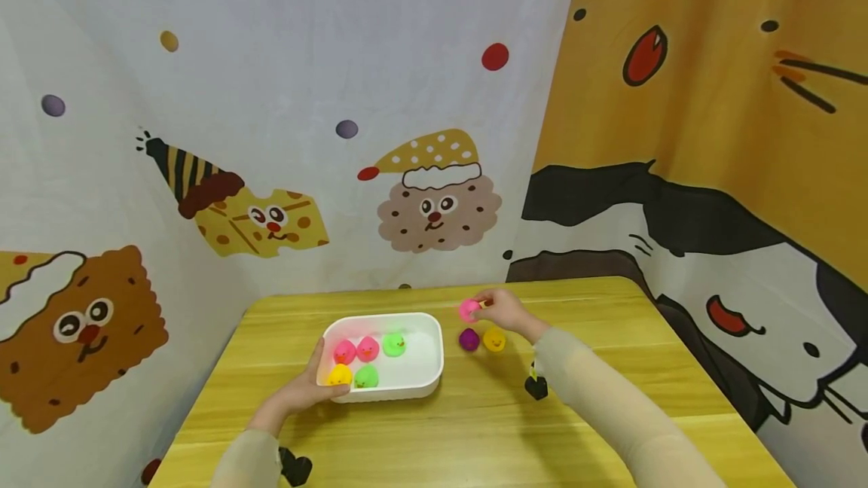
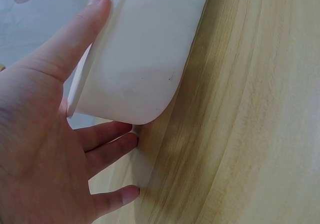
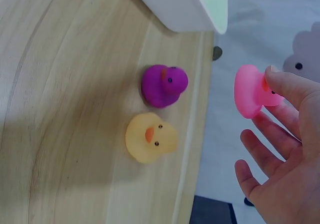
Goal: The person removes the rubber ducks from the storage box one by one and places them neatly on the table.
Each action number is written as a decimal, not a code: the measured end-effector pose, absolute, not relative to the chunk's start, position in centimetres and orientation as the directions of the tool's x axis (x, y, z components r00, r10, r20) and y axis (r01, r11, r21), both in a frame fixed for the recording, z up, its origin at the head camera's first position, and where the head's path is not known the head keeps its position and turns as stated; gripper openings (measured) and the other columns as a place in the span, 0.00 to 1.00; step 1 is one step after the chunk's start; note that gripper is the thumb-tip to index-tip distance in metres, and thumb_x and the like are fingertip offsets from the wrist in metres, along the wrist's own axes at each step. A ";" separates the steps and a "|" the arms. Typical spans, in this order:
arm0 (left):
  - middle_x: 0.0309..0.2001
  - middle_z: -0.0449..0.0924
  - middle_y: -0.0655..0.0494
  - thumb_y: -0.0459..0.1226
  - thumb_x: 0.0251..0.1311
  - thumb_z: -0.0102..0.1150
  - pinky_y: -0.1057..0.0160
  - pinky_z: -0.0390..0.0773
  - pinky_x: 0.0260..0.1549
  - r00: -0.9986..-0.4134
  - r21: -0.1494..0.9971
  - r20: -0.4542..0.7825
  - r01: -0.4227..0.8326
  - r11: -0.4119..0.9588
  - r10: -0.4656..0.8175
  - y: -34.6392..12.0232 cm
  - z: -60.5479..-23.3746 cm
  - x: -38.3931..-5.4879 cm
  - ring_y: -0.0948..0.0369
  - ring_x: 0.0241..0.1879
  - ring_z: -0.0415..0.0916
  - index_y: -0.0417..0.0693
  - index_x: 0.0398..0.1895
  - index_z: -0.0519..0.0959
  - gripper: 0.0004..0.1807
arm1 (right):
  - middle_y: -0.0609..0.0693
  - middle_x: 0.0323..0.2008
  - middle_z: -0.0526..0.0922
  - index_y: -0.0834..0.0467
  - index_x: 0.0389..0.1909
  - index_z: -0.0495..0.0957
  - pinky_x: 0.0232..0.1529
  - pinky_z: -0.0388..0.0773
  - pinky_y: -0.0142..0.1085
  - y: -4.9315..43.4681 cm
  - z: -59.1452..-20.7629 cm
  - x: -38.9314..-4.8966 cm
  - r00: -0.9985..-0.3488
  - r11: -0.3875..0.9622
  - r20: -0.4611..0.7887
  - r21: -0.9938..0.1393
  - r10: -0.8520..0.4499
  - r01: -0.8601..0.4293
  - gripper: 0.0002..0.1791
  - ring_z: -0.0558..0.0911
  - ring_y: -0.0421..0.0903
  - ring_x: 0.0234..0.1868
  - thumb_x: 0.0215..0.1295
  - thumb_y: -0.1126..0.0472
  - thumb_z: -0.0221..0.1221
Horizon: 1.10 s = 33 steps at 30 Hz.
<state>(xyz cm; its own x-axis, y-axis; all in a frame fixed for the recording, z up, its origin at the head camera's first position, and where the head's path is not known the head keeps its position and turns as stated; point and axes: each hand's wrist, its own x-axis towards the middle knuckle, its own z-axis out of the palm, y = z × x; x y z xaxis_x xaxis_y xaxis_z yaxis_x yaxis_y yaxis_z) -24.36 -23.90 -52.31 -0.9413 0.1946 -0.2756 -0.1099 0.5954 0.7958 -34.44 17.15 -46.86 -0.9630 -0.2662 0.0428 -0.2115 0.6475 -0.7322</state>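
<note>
My right hand (image 1: 505,310) pinches a pink rubber duck (image 3: 248,92) between thumb and fingertips, raised above the table's far side. Below it on the table sit a purple rubber duck (image 3: 162,87) and a yellow rubber duck (image 3: 150,137), side by side. A white plastic box (image 1: 427,391) stands to their left, with several ducks inside: two pink, two green and one yellow, such as this green duck (image 1: 394,345). My left hand (image 1: 304,388) holds the box's near left corner, the thumb (image 2: 80,34) along the rim and the fingers round the end wall.
The wooden table (image 1: 407,446) ends at a cartoon-printed cloth (image 1: 271,81) hanging behind and beside it. Black wrist devices sit by each cuff, one at the right sleeve (image 1: 610,398).
</note>
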 end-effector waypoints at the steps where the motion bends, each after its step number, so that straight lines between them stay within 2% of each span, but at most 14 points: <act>1: 0.74 0.28 0.29 0.51 0.54 0.69 0.29 0.50 0.61 -0.941 0.797 -0.276 -0.110 0.593 0.197 -23.9 -52.3 -24.4 0.29 0.67 0.46 0.45 0.75 0.23 0.67 | 0.58 0.49 0.82 0.65 0.49 0.81 0.55 0.74 0.50 17.4 -46.9 -34.4 -0.962 0.645 0.052 -0.732 -0.267 -0.219 0.19 0.77 0.57 0.52 0.58 0.59 0.67; 12: 0.74 0.26 0.30 0.50 0.55 0.68 0.29 0.49 0.61 -0.940 0.801 -0.271 -0.101 0.590 0.207 -24.0 -52.6 -24.5 0.30 0.68 0.44 0.44 0.75 0.23 0.66 | 0.61 0.50 0.81 0.67 0.49 0.80 0.53 0.76 0.50 20.2 -47.6 -34.6 -0.966 0.641 0.079 -0.734 -0.247 -0.224 0.19 0.77 0.61 0.52 0.60 0.60 0.65; 33: 0.74 0.26 0.31 0.51 0.54 0.69 0.29 0.46 0.62 -0.937 0.804 -0.277 -0.104 0.585 0.214 -24.1 -52.7 -24.6 0.31 0.68 0.43 0.47 0.75 0.22 0.67 | 0.64 0.51 0.80 0.69 0.50 0.80 0.47 0.78 0.49 24.4 -49.4 -33.7 -0.981 0.676 0.047 -0.719 -0.187 -0.163 0.19 0.77 0.60 0.51 0.61 0.62 0.65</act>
